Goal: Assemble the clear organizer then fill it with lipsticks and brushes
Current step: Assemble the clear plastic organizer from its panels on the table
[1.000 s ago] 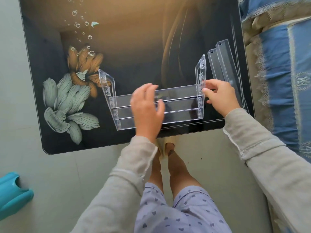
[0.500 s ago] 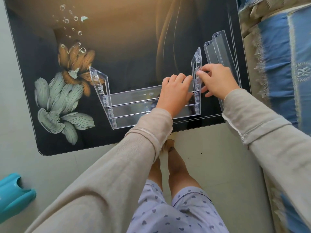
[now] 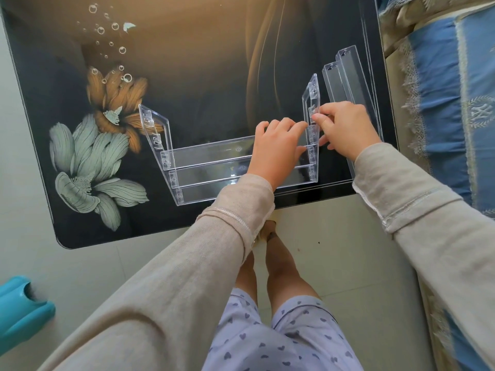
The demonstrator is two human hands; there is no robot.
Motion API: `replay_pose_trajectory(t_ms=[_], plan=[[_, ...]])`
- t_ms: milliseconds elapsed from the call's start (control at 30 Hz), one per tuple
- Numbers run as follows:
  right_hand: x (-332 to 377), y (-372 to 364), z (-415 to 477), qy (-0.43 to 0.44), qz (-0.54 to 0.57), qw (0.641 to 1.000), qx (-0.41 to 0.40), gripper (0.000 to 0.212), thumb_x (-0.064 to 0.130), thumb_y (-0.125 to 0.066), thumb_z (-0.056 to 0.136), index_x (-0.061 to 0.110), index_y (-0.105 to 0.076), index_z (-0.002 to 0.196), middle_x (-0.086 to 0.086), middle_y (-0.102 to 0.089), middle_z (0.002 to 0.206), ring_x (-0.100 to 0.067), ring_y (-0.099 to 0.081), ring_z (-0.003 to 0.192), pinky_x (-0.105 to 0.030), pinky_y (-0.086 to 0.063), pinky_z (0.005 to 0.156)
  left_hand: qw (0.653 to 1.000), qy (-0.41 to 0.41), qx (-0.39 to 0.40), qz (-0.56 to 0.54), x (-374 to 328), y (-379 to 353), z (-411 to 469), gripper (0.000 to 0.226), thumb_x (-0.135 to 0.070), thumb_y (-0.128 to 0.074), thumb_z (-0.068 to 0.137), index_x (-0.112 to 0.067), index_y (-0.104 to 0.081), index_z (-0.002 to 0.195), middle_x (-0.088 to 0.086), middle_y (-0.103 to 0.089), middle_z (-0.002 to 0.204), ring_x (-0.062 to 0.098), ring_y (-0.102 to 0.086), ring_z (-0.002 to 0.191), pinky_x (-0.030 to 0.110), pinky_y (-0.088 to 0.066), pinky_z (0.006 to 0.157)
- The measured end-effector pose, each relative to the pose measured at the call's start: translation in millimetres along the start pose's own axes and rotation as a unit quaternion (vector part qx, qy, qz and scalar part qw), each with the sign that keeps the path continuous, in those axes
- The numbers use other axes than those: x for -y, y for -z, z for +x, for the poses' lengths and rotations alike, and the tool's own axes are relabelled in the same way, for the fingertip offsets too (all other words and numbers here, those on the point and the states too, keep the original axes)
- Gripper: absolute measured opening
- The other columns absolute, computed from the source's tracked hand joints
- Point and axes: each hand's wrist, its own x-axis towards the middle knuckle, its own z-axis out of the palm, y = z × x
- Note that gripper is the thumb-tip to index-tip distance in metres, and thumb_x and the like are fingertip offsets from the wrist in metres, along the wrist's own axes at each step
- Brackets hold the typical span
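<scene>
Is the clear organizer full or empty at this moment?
Empty. The clear organizer shows only bare transparent shelves; no lipsticks or brushes are in it.

The organizer (image 3: 214, 167) stands on the table (image 3: 214, 62), loose trays (image 3: 348, 76) lying right of it.

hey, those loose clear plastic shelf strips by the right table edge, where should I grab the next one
Judging by their pose, pinch the near strip of the loose clear plastic shelf strips across its long side walls near the middle, coming from above with the right hand; they lie flat, narrow and trough-shaped.
</scene>
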Motion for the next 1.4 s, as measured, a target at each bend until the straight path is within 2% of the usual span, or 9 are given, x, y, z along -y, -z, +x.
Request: replay_pose_trajectory(t_ms=[100,233,400,567,900,1167,1400], plan=[[0,0,1,0.010,-0.017,1.000,-0.004,0.029,0.021,-0.045,0.096,0.002,-0.065,0.104,-0.020,-0.069,0.096,-0.031,-0.070,0.076,-0.041,-0.058,0.075,1.000,-0.003,0.014,0.002,-1,1,2,0.045,-0.032,-0.053,0.091,-0.019,-0.045,0.133,0.005,-0.055,0.131,0.023,-0.048,0.121,0.036,-0.029,0.109],[0,0,1,0.014,-0.029,0.999,0.003,0.030,0.021,-0.044,0.096,0.001,-0.066,0.101,-0.020,-0.069,0.095,-0.029,-0.070,0.075,-0.037,-0.058,0.073,0.999,-0.005,-0.001,0.044,-4,0,4,0.042,-0.028,-0.052,0.092,-0.017,-0.045,0.132,0.006,-0.056,0.129,0.026,-0.049,0.120,0.039,-0.027,0.110],[0,2,1,0.020,-0.029,0.999,0.008,0.030,0.020,-0.045,0.096,0.000,-0.066,0.105,-0.021,-0.068,0.098,-0.031,-0.070,0.076,-0.037,-0.058,0.075,1.000,0.013,0.009,0.001,-6,1,6,0.044,-0.026,-0.052,0.092,-0.017,-0.044,0.134,0.006,-0.054,0.131,0.025,-0.048,0.122,0.036,-0.028,0.110],[1,3,2,0.022,-0.037,0.999,0.013,0.030,0.019,-0.045,0.096,0.000,-0.066,0.104,-0.022,-0.069,0.096,-0.032,-0.069,0.078,-0.044,-0.057,0.080,0.999,0.010,0.029,-0.024,-3,5,7,0.044,-0.027,-0.053,0.092,-0.018,-0.044,0.134,0.005,-0.053,0.132,0.023,-0.047,0.122,0.035,-0.028,0.109],[5,1,5,0.026,-0.058,0.998,0.027,0.029,0.019,-0.047,0.095,-0.001,-0.067,0.102,-0.021,-0.070,0.093,-0.029,-0.071,0.073,-0.033,-0.058,0.074,0.999,0.018,0.030,-0.034,1,-2,3,0.044,-0.027,-0.054,0.091,-0.018,-0.046,0.133,0.007,-0.055,0.128,0.024,-0.048,0.120,0.035,-0.027,0.109],[2,2,3,0.025,-0.050,0.998,0.019,0.030,0.020,-0.046,0.096,-0.001,-0.066,0.102,-0.021,-0.070,0.092,-0.029,-0.071,0.074,-0.039,-0.058,0.080,0.998,0.028,0.010,-0.053,2,-6,4,0.043,-0.025,-0.057,0.089,-0.018,-0.050,0.131,0.006,-0.058,0.125,0.024,-0.050,0.118,0.035,-0.027,0.109],[5,1,1,0.021,-0.058,0.998,0.012,0.030,0.020,-0.046,0.096,0.000,-0.067,0.103,-0.022,-0.070,0.093,-0.034,-0.068,0.082,-0.045,-0.056,0.083,0.999,0.025,0.021,-0.021,1,-4,9,0.042,-0.025,-0.058,0.088,-0.019,-0.050,0.129,0.006,-0.059,0.121,0.025,-0.053,0.113,0.036,-0.035,0.101]])
